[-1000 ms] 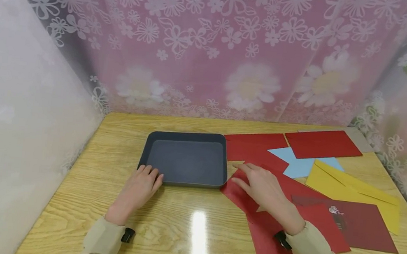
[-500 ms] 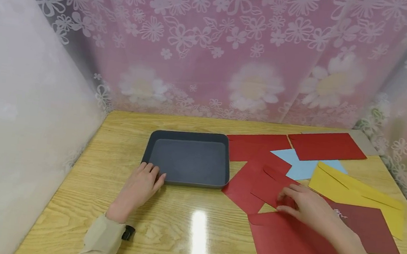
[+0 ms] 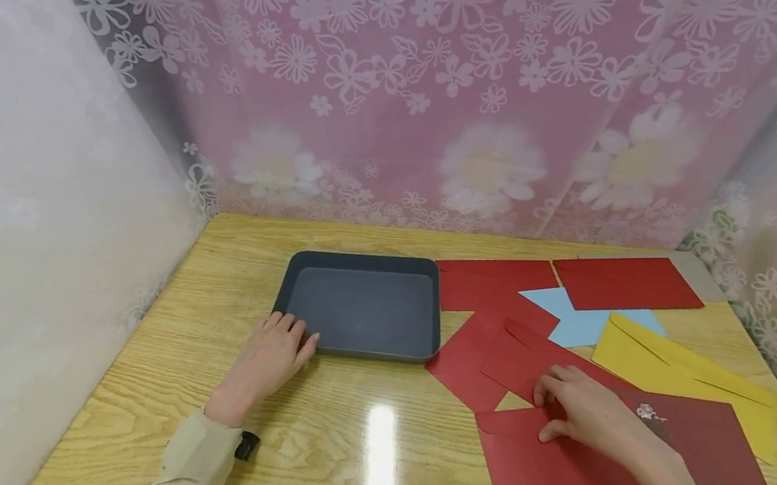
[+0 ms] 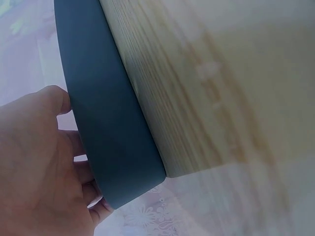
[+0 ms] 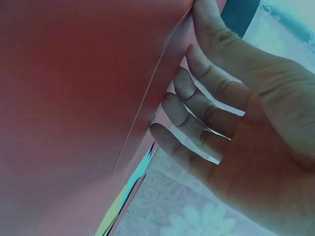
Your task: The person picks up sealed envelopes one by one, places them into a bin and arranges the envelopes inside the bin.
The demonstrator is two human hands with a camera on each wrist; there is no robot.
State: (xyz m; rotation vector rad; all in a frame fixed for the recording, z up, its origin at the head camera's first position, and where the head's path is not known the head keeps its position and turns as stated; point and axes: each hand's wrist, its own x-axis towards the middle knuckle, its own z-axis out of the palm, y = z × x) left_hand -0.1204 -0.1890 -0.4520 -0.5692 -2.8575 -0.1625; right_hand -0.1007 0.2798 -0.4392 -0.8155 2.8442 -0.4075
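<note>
My left hand [image 3: 265,360] has its fingers hooked over the front left rim of a dark grey rectangular tray [image 3: 368,303]. Seen from the left wrist, fingers bend over the tray wall [image 4: 103,113], their tips hidden behind it. My right hand [image 3: 597,419] is low over overlapping red envelopes, its thumb over the front red envelope [image 3: 528,471] and its bent fingers by the upper edge, over another red envelope [image 3: 518,359]. A gap shows between thumb and fingers. The right wrist view has the fingertips right at the edge of a red envelope [image 5: 98,98].
Further red envelopes [image 3: 498,282], a light blue one [image 3: 582,326], a yellow one [image 3: 688,369] and a maroon one with a white print [image 3: 715,451] overlap on the right of the wooden table [image 3: 311,440]. A grey sheet [image 3: 701,275] lies at the back right. Floral curtains [image 3: 401,117] enclose the table.
My right hand has moved from beside the tray rightward and toward me, over the front red envelope. The left hand stays on the tray rim; the head view has shifted slightly.
</note>
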